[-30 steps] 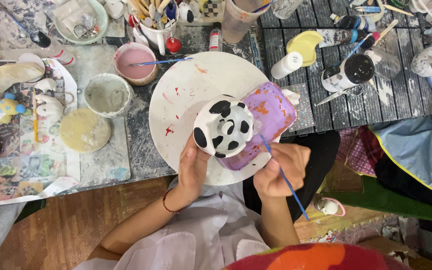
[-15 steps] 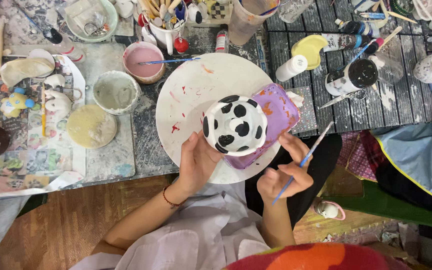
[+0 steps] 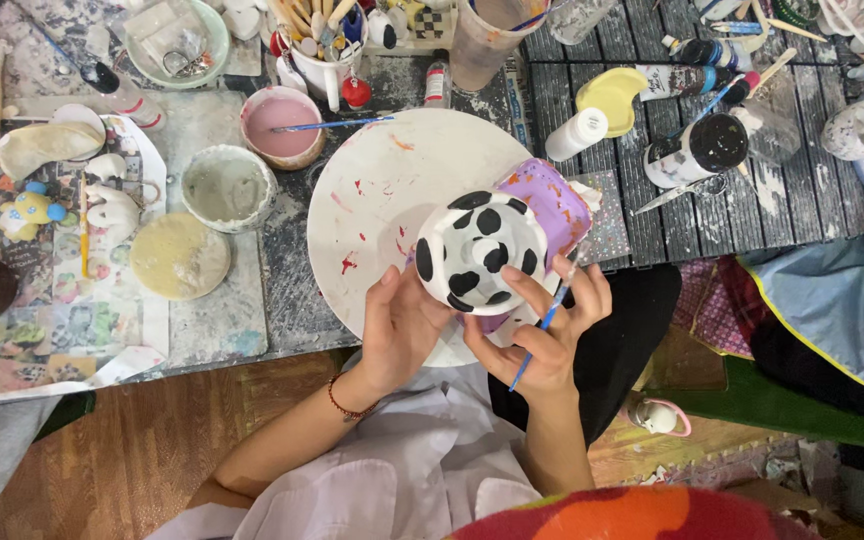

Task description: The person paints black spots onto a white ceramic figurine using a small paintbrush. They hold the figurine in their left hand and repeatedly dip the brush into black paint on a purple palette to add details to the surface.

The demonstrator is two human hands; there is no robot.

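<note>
The round white ceramic pot with black spots [image 3: 480,250] looks stiff, fragile and maybe slippery with wet paint. The left hand [image 3: 399,325] cups its lower side, and the right hand [image 3: 544,335] steadies it with the fingertips while pinching a thin blue paintbrush [image 3: 542,330]; the unpainted base seems the safest place to hold.

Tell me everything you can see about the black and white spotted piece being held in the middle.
The spotted piece is a rounded, dome-like object, seemingly glazed or painted ceramic, white with large black cow-like patches and a small raised knob at its centre. It is held above the near edge of the round white board, partly covering a purple palette. The left hand cups its lower left side; the right hand touches its lower right with its fingers while holding a thin blue brush.
</note>
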